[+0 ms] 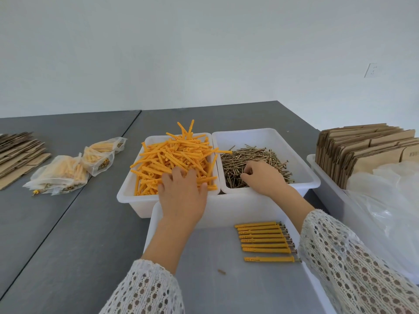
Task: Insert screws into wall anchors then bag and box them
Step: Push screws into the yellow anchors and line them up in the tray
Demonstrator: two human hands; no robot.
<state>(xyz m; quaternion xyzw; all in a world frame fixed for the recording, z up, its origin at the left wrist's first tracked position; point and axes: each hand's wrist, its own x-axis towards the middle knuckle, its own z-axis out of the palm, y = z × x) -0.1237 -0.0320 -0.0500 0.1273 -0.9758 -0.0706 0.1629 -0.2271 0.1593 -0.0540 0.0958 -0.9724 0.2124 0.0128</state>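
Surface: we see a grey table (68, 234) under a plain white wall, seam running down its left part.
Landmark: the anchor bin (131, 198), white plastic, heaped with orange wall anchors (172, 155).
Screw bin: white screw bin (303, 175) touching the anchor bin's right side, holding brass-coloured screws (256, 159).
Front tray: shallow white tray (152, 225) just nearer us than the anchor bin; we count eight assembled anchors (263, 239) with screw heads showing, seven in a row, one a little apart, at its right.
Left hand: left hand (181, 196) lies on the near edge of the anchor heap, fingers spread and fairly straight; we cannot tell whether it has one.
Right hand: right hand (265, 177) is in the screw bin, fingers curled down into the pile; we cannot tell if a screw is pinched.
Filled bags: we count three clear filled bags (63, 175) left of the anchor bin.
Cardboard: flat box blanks (20, 155) far left; more stacked box blanks (367, 150) upright in a crate right of the screw bin, clear empty bags (385, 200) in front.
Handling, our guess: anchors light, stiff, slightly springy; pinch mid-body, open end toward the screw. Screws small, hard, sharp-tipped, apt to tangle; take one by the shank near the head.
Stage: we judge assembly under way, bagging partly done, no box made up.
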